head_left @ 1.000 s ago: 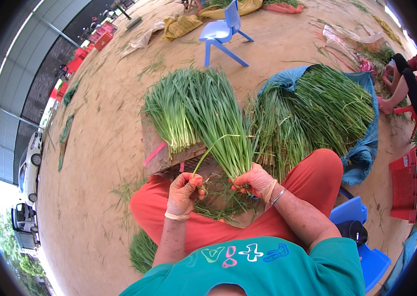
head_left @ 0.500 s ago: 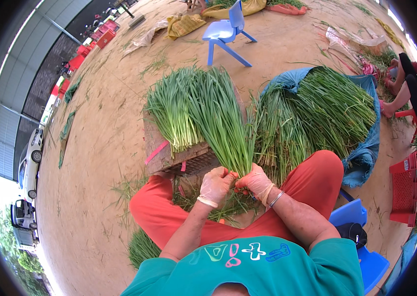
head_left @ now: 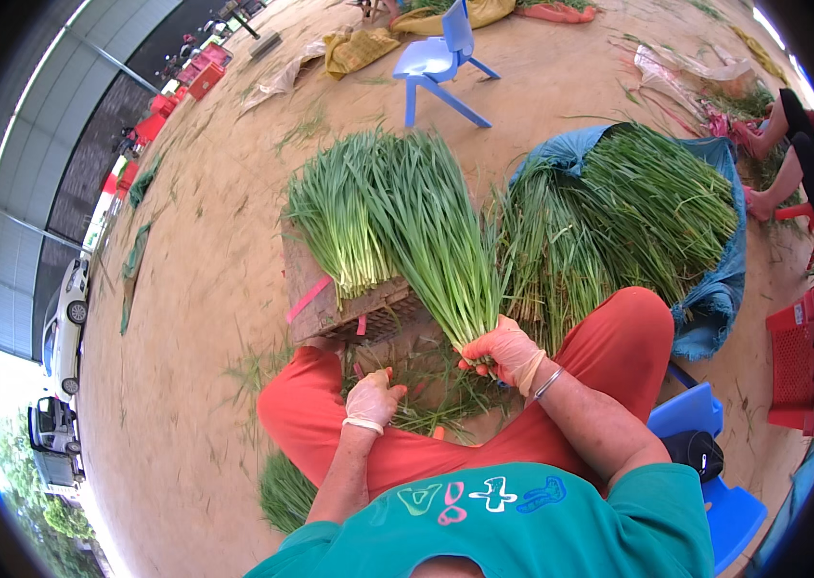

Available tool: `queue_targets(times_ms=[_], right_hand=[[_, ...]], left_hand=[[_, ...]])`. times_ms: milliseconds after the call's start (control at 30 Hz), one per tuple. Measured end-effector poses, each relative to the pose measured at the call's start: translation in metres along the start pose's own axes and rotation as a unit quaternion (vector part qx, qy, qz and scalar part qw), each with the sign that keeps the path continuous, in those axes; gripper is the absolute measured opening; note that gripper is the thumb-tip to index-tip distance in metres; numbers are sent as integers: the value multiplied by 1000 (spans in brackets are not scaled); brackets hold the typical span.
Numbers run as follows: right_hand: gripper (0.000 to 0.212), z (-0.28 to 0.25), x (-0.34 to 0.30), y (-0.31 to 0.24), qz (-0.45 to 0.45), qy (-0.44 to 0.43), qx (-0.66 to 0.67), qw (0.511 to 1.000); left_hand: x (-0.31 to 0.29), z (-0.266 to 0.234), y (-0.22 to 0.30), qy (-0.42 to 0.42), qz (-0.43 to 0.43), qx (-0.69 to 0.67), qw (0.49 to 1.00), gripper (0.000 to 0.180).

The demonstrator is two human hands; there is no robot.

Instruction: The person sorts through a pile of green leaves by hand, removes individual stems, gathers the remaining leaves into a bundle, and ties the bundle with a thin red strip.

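Observation:
My right hand, in a clear glove, grips the pale lower ends of a bunch of garlic chives; its long green leaves fan away over the crate. My left hand, gloved too, is apart from the bunch, above my left leg, with thumb and fingertips slightly apart and nothing visible between them. Beside the held bunch, a trimmed pile of garlic chives lies on an upturned brown crate with a pink strap. To the right, a blue sack lies spread under a large heap of chives.
Loose leaf scraps litter the ground between my legs. A blue chair stands ahead; another blue chair is at my right. A red basket stands farther right, near another person's legs. Yellow sacks lie far off.
My left hand has left the stem ends and moved down and left toward my left leg. The right hand keeps hold of the bunch, nearly in place.

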State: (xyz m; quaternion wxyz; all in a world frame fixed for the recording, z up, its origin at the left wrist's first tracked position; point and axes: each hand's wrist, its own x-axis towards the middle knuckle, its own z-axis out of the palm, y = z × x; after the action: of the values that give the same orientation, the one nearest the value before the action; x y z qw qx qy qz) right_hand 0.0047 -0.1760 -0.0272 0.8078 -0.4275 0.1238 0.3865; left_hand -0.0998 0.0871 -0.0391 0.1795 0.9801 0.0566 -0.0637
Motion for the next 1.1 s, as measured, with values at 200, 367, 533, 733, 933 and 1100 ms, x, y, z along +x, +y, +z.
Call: queue_targets(times_ms=[200, 367, 533, 733, 933, 1100], right_hand=[[48, 3, -1, 3, -31, 102, -256, 961], [58, -4, 19, 28, -111, 203, -483, 844], [72, -12, 13, 21, -89, 107, -295, 945], [57, -3, 0, 5, -13, 28, -68, 997], [51, -1, 4, 11, -54, 82, -145, 985], [51, -1, 10, 18, -75, 101, -228, 966]], left_hand=[[58, -12, 94, -64, -43, -299, 951, 45], [84, 9, 119, -134, -134, -363, 912, 43], [85, 17, 114, -150, -199, -506, 826, 34], [84, 6, 110, -167, -179, -492, 835, 25], [95, -26, 109, 189, 73, -196, 959, 14], [131, -21, 134, 199, 206, -8, 958, 17]])
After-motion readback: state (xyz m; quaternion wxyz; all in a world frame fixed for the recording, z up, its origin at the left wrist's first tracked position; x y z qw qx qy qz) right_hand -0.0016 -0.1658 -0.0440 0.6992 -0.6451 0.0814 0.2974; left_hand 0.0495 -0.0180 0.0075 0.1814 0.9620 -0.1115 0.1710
